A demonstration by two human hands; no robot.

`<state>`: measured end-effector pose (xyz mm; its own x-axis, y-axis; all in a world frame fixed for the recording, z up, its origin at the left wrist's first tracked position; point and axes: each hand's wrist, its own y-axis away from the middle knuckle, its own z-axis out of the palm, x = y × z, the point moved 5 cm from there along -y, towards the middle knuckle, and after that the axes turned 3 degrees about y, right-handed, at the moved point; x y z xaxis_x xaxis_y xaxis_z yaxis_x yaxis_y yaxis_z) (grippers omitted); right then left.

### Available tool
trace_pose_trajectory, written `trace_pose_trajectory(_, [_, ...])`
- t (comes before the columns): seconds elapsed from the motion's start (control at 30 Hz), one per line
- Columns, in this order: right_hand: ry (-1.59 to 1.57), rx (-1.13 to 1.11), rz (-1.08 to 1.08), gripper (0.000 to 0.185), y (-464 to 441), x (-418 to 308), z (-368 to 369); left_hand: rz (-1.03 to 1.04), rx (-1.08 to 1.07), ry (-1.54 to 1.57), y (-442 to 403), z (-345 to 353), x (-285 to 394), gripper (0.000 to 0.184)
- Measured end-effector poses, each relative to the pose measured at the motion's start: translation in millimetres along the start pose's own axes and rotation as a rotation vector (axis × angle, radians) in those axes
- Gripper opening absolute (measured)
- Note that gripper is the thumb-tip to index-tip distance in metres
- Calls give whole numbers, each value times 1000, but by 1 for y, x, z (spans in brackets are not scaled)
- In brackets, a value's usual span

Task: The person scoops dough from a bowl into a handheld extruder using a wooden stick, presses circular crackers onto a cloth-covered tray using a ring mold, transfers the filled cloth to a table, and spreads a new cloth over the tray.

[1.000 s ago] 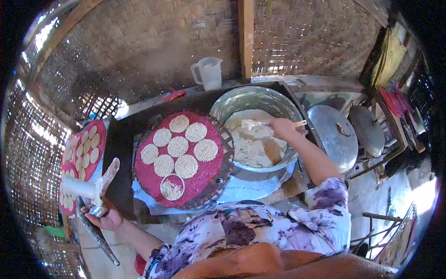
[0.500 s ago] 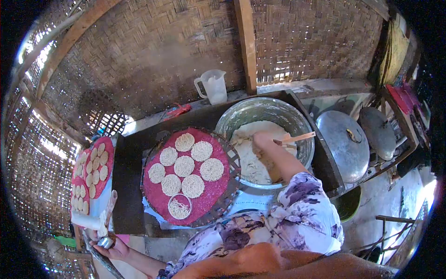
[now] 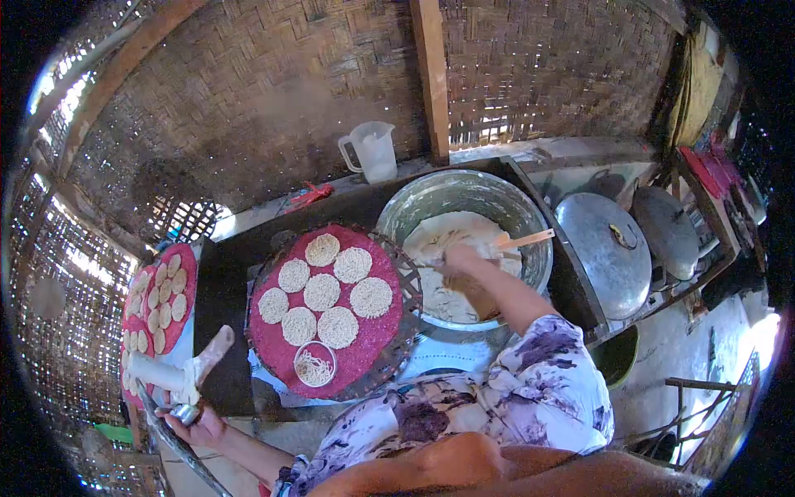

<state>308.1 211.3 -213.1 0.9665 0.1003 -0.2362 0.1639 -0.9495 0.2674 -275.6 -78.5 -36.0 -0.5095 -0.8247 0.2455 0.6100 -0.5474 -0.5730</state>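
My left hand [image 3: 204,429], low at the left, is closed round a small shiny metal cylinder [image 3: 184,412]. Just above it are a pale, dough-smeared tube [image 3: 157,373] and a wooden handle [image 3: 217,354]; whether these join the cylinder I cannot tell. My right hand [image 3: 461,258] is down in the pale dough [image 3: 443,298] inside a large metal basin [image 3: 397,195]; its fingers are blurred and partly hidden. A peach-coloured utensil handle [image 3: 528,239] sticks out of the dough beside that hand. Left of the basin, several round noodle-like discs [image 3: 321,293] lie on a red cloth [image 3: 373,340].
A ring [image 3: 315,364] with loose strands inside sits on the cloth's near edge. Behind stands a plastic jug [image 3: 374,153]. Two metal lids [image 3: 602,257] are at the right. More discs lie on red cloths [image 3: 186,273] at far left. A woven wall closes off the back.
The wooden handle and pale tube have shifted up and to the right, and my left hand has risen slightly with the cylinder. My right hand has moved a little within the dough.
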Motion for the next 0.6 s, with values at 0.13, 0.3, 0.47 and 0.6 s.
trace_pose_trajectory(0.13, [-233, 21, -17, 37, 16, 43, -19, 115, 149, -58, 5, -6, 36, 25])
trace_pose_trajectory(0.3, [-552, 119, -35, 34, 109, 37, -101, 204, 233, -40, 25, -11, 76, 23])
trace_pose_trajectory(0.47, [-460, 336, -394, 34, 159, -22, -137, 179, 225, -48, 38, -16, 71, 24])
trace_pose_trajectory(0.6, [-464, 321, -583, 31, 185, -74, -142, 122, 205, -26, 48, -5, 52, 24])
